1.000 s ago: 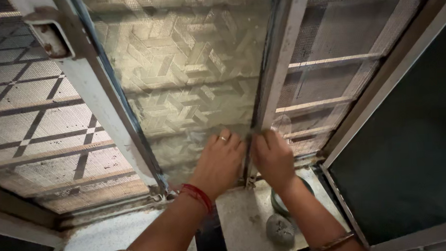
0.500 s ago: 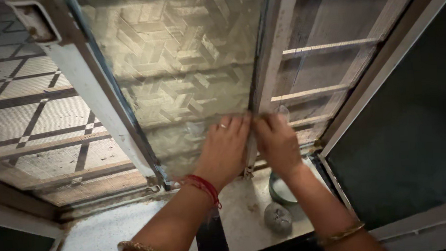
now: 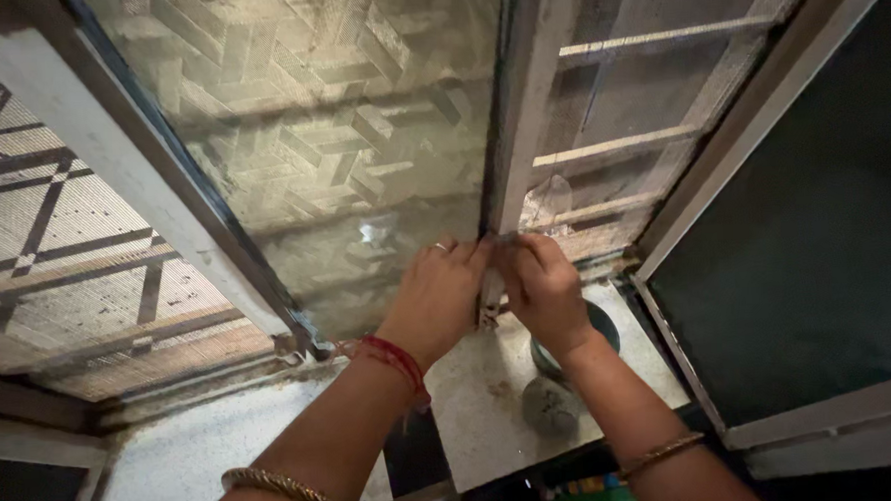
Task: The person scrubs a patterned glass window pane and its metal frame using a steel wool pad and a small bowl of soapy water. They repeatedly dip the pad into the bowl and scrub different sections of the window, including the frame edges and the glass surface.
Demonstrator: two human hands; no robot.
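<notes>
The lower edge of the patterned glass pane [image 3: 341, 155] is pinched against the white window frame [image 3: 519, 107] by the left hand [image 3: 436, 299] and right hand [image 3: 542, 288], fingers clamped together, above the stone sill [image 3: 472, 400] where a bowl [image 3: 601, 326] is set.

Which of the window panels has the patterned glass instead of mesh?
The middle panel, above the left hand: frosted glass with a raised zigzag pattern. The left panel and the right panel are fine mesh with bars showing behind.

Possibly colourful packages [image 3: 586, 495] at the bottom edge, too dim to tell.
</notes>
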